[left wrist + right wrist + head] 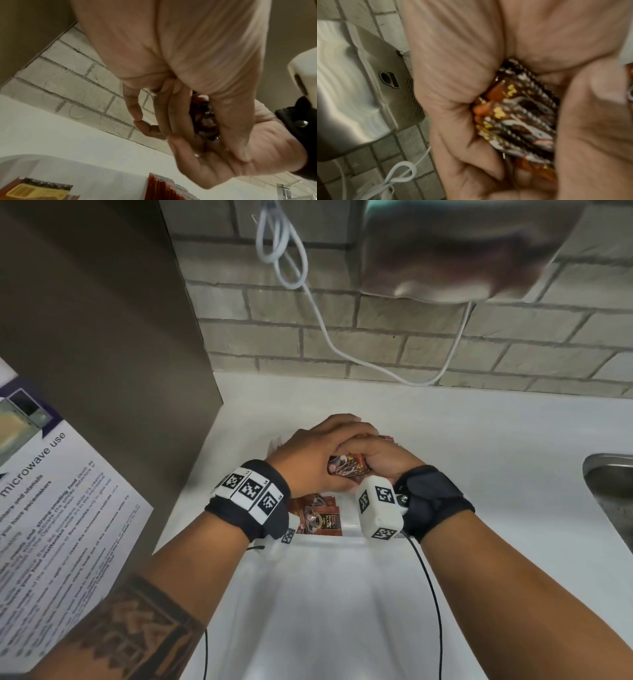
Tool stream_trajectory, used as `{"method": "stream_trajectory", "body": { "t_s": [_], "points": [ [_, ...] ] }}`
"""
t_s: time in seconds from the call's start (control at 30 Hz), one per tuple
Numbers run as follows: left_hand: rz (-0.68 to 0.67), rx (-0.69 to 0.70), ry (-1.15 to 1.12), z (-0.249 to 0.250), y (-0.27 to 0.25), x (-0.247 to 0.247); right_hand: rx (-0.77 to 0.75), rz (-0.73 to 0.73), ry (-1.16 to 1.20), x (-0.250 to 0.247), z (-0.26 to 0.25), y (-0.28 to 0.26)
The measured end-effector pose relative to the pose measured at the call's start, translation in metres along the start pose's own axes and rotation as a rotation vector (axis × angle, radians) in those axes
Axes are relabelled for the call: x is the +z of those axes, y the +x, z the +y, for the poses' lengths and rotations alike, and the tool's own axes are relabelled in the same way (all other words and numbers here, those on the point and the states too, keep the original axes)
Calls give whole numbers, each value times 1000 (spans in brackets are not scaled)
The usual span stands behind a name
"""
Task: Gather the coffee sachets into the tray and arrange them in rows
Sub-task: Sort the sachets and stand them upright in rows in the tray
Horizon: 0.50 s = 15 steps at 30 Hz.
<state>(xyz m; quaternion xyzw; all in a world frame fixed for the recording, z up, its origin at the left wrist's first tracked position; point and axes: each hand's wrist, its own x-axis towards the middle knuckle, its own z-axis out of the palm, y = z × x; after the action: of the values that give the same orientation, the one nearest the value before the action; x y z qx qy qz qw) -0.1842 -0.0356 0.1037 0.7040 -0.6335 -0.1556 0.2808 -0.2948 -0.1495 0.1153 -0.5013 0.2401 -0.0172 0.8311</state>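
Step in hand, my read: gathering. A bundle is being squared up between both hands before it goes into the tray.

Far left, a microwave notice [51, 508] on the cabinet side, cut off by the frame. Irrelevant.

Left hand [308, 453]: fingers curled over the top of the sachet bundle [347, 469], gripping it against the right hand. In the left wrist view its fingers wrap the far side of the dark packets [204, 121].

Below the left wrist, a few sachets [318, 517] already lie in the tray [346, 530], near its far left end. The left wrist view shows one row standing on edge [161, 189] and another packet [37, 190] lying apart from it.

Right hand [373, 463]: clenched on the same bundle from below; the right wrist view shows several packets [518, 121] fanned in the palm, edges not aligned.

Next move, as I judge it: lower the bundle into the tray beside the standing row, then release one hand and use it to keep the row from toppling. Needs the edges tapped flush first.

Hard to make out:
- sachet count in the bundle, fingers cover most of it
- tray outline: white on a white desk [479, 440], wrists hide the far rim
- any loose sachets behind the hands
- sink [613, 491] cut off at right
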Motion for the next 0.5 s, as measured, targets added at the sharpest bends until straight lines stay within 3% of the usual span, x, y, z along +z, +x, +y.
{"method": "stream_trajectory", "body": {
  "t_s": [0.17,0.27,0.33,0.5],
  "points": [
    [34,-79,-60,-11,9,-3,35,-15,44,-2,-3,9],
    [66,-92,9,-22,14,0,104,18,-67,-9,-2,17],
    [48,-112,48,-27,19,2,69,59,-195,-12,0,24],
    [-1,-105,158,-32,29,6,-13,74,-252,-14,6,32]
  ]
}}
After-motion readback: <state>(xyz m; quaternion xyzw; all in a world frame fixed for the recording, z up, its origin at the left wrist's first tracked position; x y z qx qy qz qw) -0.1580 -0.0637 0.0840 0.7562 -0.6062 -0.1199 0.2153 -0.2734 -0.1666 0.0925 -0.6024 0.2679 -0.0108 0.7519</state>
